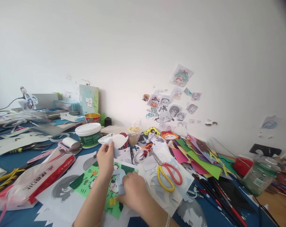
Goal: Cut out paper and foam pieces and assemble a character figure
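Observation:
My left hand (106, 157) is raised over the upper part of a green decorated sheet (87, 183), its thumb and finger pinched on a small pale grey-blue paper piece (112, 145). Lower and to the right, my right hand (131, 186) has its fingers closed on a light blue paper strip (119, 181) that lies over the green sheet. White sheets with grey printed figures (63, 188) spread beneath and left of the green sheet. Scissors with red and yellow handles (167, 176) lie on papers to the right of my right hand.
A white-lidded green tub (88, 135) stands behind my hands. At the left lies a red and white plastic package (38, 179). Coloured paper sheets (197, 154), dark pens (225, 198) and a clear jar (260, 176) are to the right. Cut-out drawings (165, 108) cling to the wall.

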`<state>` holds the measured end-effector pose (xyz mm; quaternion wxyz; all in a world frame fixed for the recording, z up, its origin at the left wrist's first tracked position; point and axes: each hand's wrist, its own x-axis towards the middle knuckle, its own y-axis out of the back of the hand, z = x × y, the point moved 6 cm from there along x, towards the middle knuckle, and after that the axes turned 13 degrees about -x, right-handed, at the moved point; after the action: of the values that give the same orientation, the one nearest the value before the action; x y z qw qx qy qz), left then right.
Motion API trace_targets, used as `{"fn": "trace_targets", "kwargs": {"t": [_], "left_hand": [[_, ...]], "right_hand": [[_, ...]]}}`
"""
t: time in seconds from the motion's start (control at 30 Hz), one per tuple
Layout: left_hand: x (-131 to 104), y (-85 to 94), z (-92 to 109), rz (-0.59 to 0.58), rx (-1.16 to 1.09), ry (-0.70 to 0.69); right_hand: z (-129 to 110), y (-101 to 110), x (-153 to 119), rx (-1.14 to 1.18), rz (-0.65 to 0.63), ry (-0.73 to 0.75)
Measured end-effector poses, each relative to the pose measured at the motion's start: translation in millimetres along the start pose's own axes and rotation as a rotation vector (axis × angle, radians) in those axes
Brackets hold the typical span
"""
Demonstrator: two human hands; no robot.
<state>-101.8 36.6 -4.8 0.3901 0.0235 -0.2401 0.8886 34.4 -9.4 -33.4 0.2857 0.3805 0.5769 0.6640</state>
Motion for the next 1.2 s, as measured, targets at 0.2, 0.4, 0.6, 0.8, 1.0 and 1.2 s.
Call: {"fn": "trace_targets", "kwargs": {"t": [0.2,0.4,0.6,0.8,1.0,1.2], "left_hand": [[-5.7,-14.7,-7.4,-0.155,0.118,0.026],[-11.3,-25.0,-10.2,-0.239,0.183,0.035],[-10.3,-30.3,-15.8,-0.311,0.242,0.039],[-24.0,-43.6,-26.5,-0.439,0.268,0.083],[-39.2,-51.3,-25.8,-0.458,0.285,0.074],[-55.9,-50.0,-28.8,-0.304,0.334,-0.026]], "right_hand": [[10.6,-5.7,0.8,-0.073,0.125,0.08],[41.8,29.9,-8.2,0.018,0.31,0.028],[84.7,57.7,-21.7,0.499,0.366,-0.089],[116.9,45.3,-19.8,0.996,0.417,-0.332],[111.5,31.9,-11.6,1.098,0.364,-0.317],[100.4,22.0,-10.1,1.01,0.521,-0.459]]}}
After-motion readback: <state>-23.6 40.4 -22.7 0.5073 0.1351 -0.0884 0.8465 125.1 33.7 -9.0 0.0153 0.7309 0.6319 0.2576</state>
